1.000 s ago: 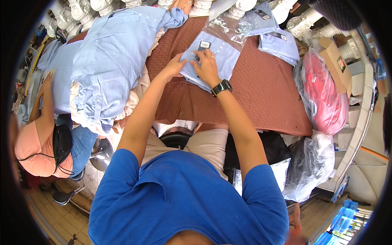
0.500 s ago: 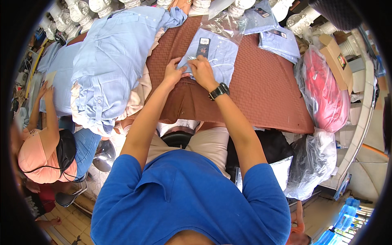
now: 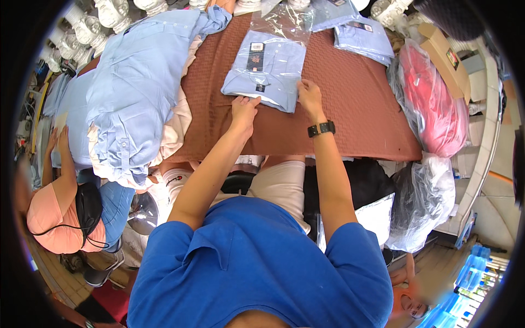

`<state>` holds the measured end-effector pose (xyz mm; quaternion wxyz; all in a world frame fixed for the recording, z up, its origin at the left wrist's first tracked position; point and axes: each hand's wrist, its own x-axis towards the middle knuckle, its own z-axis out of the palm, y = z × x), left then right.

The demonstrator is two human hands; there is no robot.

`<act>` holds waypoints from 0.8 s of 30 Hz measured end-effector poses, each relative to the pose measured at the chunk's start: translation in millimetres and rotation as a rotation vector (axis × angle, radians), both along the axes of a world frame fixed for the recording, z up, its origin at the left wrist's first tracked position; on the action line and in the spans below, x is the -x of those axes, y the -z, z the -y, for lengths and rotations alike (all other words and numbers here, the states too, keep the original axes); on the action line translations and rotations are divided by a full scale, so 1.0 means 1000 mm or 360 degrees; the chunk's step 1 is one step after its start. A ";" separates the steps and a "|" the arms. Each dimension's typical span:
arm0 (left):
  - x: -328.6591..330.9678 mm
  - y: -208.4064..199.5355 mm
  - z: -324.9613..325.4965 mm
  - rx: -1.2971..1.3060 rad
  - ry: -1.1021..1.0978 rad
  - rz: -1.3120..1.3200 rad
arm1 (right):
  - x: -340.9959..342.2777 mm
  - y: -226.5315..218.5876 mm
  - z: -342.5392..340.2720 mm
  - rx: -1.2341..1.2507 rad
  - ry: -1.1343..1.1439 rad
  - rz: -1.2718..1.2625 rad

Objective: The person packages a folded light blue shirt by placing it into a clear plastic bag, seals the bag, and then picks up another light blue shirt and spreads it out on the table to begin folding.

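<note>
- Brown cloth-topped worktop (image 3: pixel 355 109): could ruck if dragged.
- Left hand (image 3: pixel 244 115): grip half-curled; right hand (image 3: pixel 310 98): nearly closed; can't tell if pinching.
- Bagged shirt (image 3: pixel 278 63): on worktop, by both hands; uneven tug could crease it.

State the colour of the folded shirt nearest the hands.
The folded shirt is light blue; head view shows it.

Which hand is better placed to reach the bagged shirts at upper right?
Right hand, probably: it's at the right edge of the front package, nearer those bagged shirts than the left hand.
</note>
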<state>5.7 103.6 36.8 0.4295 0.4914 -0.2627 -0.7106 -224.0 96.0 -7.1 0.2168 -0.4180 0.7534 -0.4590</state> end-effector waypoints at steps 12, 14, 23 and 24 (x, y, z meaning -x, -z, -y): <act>0.030 -0.007 0.004 -0.0463 0.0349 -0.0392 | -0.063 -0.043 -0.040 -0.0041 0.0049 0.0496; 0.037 -0.008 0.003 -0.0452 0.0250 -0.0504 | -0.065 -0.054 -0.043 -0.0014 -0.0023 0.0833; 0.058 0.020 0.014 0.0007 -0.0025 -0.0698 | -0.067 -0.062 -0.055 -0.0227 -0.0033 0.0209; 0.057 0.015 0.011 0.0034 -0.0021 -0.0672 | -0.065 -0.061 -0.057 -0.0120 -0.0082 0.0104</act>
